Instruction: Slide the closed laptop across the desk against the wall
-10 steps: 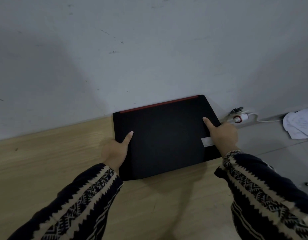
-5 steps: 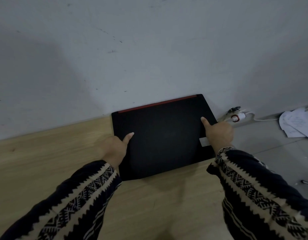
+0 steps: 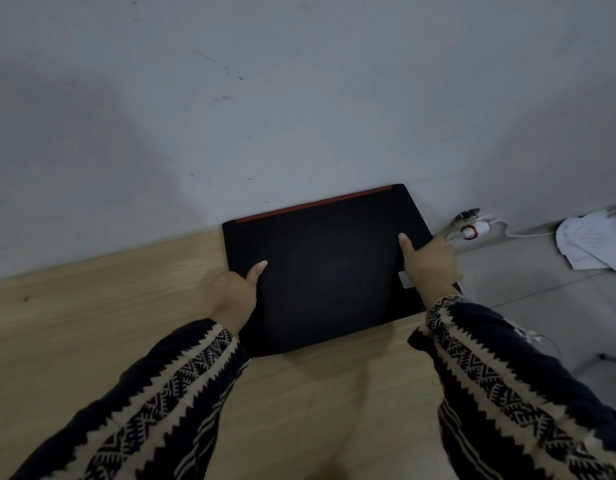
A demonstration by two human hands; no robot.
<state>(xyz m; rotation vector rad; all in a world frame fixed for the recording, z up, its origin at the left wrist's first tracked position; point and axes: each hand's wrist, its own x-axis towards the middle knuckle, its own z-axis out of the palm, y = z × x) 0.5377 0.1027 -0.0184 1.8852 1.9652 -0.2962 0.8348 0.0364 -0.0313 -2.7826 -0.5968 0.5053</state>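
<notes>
A closed black laptop with a red strip along its far edge lies flat on the light wooden desk. Its far edge meets the grey wall. My left hand grips the laptop's left side, thumb on the lid. On the right side, my right hand holds the laptop the same way, thumb on top and fingers around the edge. A small pale sticker shows beside my right wrist.
The desk ends just right of the laptop. Below it on the grey floor lie a white charger with a red ring, its white cable, and crumpled white papers by the wall.
Both hands and the laptop have shifted slightly; the laptop's far edge stays at the wall. The grip of each hand is unchanged.
</notes>
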